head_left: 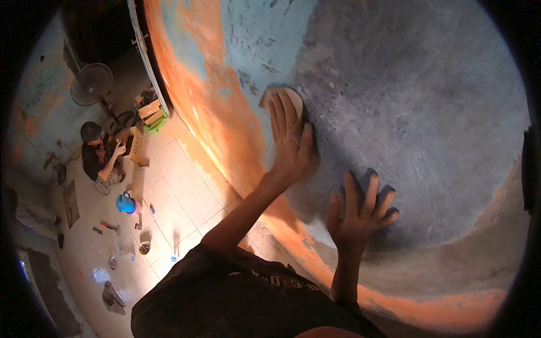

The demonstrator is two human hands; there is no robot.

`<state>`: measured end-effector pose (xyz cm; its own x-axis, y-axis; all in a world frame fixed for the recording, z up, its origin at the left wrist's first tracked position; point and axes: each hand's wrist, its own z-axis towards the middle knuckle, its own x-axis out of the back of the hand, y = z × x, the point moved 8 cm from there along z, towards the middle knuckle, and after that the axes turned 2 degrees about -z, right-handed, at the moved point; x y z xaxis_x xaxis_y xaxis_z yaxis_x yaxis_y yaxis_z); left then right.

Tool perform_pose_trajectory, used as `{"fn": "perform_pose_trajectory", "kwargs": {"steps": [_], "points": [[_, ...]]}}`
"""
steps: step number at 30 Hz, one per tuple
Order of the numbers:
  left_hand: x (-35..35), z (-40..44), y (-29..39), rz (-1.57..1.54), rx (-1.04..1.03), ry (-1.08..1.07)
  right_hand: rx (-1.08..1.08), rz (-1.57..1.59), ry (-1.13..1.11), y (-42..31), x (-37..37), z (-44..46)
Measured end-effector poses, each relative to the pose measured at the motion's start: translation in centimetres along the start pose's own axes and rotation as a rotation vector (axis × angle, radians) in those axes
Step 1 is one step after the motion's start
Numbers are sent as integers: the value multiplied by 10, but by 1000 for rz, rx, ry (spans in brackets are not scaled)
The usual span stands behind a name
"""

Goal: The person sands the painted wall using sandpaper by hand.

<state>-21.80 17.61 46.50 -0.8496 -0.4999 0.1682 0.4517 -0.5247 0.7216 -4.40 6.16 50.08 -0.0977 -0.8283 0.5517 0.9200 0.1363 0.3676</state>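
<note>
My left hand point(290, 141) presses a beige folded sheet point(292, 98), which looks like sandpaper, flat against the wall point(383, 101). The fingers lie over the sheet and its pale edge shows beyond the fingertips. They are at the border between the wall's light blue paint and its dark grey patch. Lower and to the right, my right hand point(360, 217) rests on the grey patch with fingers spread and nothing in it. Orange paint runs along the wall's left and lower parts.
On the tiled floor point(169, 186) at left, another person point(98, 152) sits by a cardboard box point(134, 145). A standing fan point(92, 84), a blue jug point(126, 203), a round tin point(145, 248) and several small tools are around. A door edge point(147, 56) stands at the upper left.
</note>
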Motion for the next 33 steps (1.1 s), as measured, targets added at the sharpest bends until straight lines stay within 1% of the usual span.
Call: {"fn": "perform_pose_trajectory", "kwargs": {"steps": [2,5,7,8,10,13,15,17,18,20,22,23,25,29,31,33], "points": [[0,2,4,56,-39,11,-18,-8,-9,1,-1,-3],[-16,-30,14,-30,13,69,-10,-48,26,2,-1,-6],[-42,-69,9,-30,25,11,-10,-42,55,3,-4,-8],[-45,-72,1,-27,26,14,-9,-38,82,3,-4,-9],[-50,-78,0,40,-105,-13,-6,-46,89,2,-6,-11],[-21,-33,2,-9,-40,20,2,-65,92,3,-7,-15],[-8,-13,-3,2,-53,40,4,-76,92,1,-8,-15],[-11,-17,-11,13,-67,64,-8,-76,93,2,-8,-17],[-27,-36,-15,168,-192,58,-6,-76,95,3,-7,-18],[-52,-79,-6,326,-323,57,-15,-69,111,6,-3,-21],[-66,-117,-21,-28,65,-26,-8,-89,112,5,-1,-21],[-66,-118,-28,-26,63,-24,0,-111,110,5,-2,-22],[-60,-114,-19,112,-199,40,-23,-97,102,5,-4,-24],[-19,-35,-44,215,-122,-6,-67,-57,96,0,-12,-25],[10,-12,-50,-11,13,81,-73,-72,76,-6,-18,-30],[9,-17,-66,23,-27,98,-76,-84,55,-17,-26,-28]]}}
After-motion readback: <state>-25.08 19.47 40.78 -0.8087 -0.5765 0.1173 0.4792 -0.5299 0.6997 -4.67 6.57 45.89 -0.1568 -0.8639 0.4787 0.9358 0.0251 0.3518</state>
